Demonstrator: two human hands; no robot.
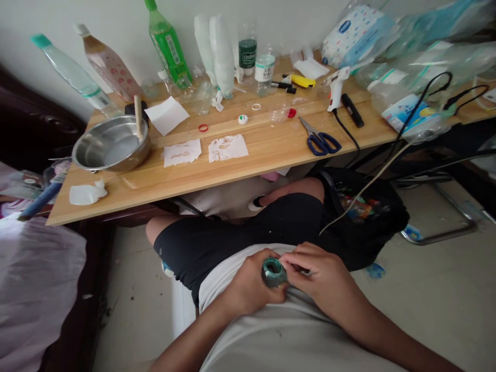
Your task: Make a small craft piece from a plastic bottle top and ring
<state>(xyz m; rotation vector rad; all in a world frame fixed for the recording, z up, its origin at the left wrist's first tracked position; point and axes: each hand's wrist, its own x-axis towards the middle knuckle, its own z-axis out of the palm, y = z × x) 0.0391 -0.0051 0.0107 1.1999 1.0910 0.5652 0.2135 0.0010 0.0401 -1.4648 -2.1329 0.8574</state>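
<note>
Held over my lap is a green, see-through bottle piece (273, 267), its round opening facing up toward me. My left hand (250, 284) is wrapped around its side, thumb below and fingers behind. On the right of the rim, the fingertips of my right hand (315, 271) are pinched together, touching or very near the edge. Whatever sits between those fingertips is too small to make out. The lower part of the bottle piece is hidden by my left hand.
On the wooden table (279, 150) stand a metal bowl (81, 150) with a wooden handle in it, several bottles, blue-handled scissors (323, 143), a white glue gun (338, 88) and wet paper pieces (228, 148). A black bag (349, 232) lies right of my legs; a cord hangs there.
</note>
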